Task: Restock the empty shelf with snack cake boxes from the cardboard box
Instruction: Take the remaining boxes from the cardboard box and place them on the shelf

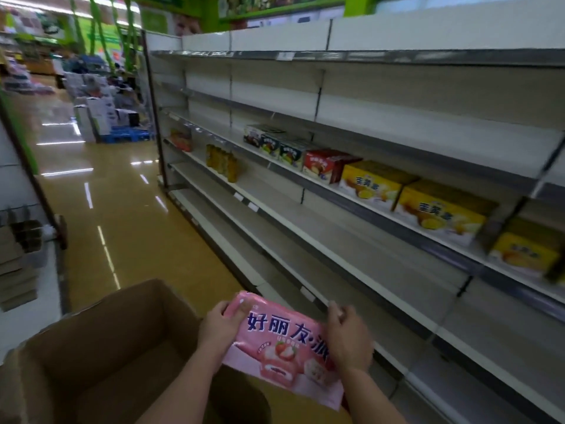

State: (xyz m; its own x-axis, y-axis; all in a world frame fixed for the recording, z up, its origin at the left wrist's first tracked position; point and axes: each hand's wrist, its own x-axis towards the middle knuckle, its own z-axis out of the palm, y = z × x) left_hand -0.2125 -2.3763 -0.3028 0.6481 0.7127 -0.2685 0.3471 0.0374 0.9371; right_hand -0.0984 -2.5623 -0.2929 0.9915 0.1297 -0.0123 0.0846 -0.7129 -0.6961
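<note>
A flat pink snack cake box with blue lettering and a strawberry cake picture is held up in both hands above the right rim of the open brown cardboard box. The left hand grips the pink box at its upper left corner, thumb curled over the printed front and fingers behind. The right hand holds the right edge, fingers curled round it, so the pink box spans the gap between the two hands, its printed face turned up and tilted, lower edge hanging free below the wrists.

To the right runs the long white metal shelving unit. On its middle shelf, at the front edge, stand a row of boxes: dark green ones, a red one and yellow ones, side by side. One shelf lower, towards the far end, stands a cluster of yellow bottles. The shelf boards nearest the hands are bare.
</note>
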